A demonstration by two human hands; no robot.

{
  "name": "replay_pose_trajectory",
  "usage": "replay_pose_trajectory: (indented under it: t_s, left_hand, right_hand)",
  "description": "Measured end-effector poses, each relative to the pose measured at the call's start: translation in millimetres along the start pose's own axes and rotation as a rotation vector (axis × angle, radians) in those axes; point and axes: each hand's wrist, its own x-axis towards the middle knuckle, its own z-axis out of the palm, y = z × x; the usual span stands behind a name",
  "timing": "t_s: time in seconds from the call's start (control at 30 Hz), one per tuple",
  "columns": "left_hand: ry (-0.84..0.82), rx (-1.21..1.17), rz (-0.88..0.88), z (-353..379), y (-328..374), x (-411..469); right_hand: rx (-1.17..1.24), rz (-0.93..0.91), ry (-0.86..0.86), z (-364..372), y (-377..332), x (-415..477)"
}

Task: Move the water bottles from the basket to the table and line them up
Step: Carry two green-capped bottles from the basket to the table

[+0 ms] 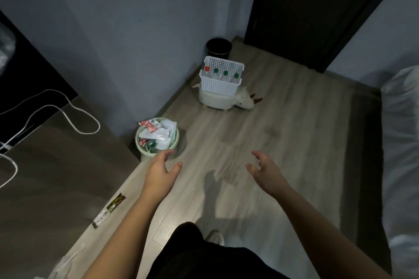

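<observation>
A white perforated basket (221, 85) stands on a small white animal-shaped stool (217, 101) on the floor by the wall, far ahead of me. Several water bottles stand upright inside it, one with a red cap (207, 68) and three with green caps (225, 72). The brown table (56, 165) fills the left of the view. My left hand (162, 169) and my right hand (264, 169) reach forward over the floor, both empty with relaxed, spread fingers, well short of the basket.
A pale green bin (157, 137) full of wrappers stands beside the table's corner. A black bin (219, 47) sits behind the basket. White cable (74, 118) and a snack packet (108, 209) lie on the table. A bed (401, 142) lines the right; a dark door (306, 18) is ahead.
</observation>
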Motion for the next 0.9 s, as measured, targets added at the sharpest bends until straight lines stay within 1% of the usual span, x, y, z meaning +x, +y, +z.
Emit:
replay_pose_trajectory:
  t_s: [0.23, 0.47, 0.73, 0.9]
  left_hand:
    - [0.021, -0.049, -0.009, 21, 24, 78]
    - [-0.027, -0.034, 0.023, 47, 40, 209]
    - [-0.202, -0.007, 0.090, 64, 88, 370]
    - [-0.327, 0.063, 0.121, 82, 118, 449]
  right_hand:
    - [0.016, -0.010, -0.021, -29, -18, 75]
    - [0.006, 0.013, -0.011, -55, -48, 193]
    - [-0.016, 0.108, 0.012, -90, -105, 333]
    - [-0.030, 0.179, 0.029, -106, -121, 392]
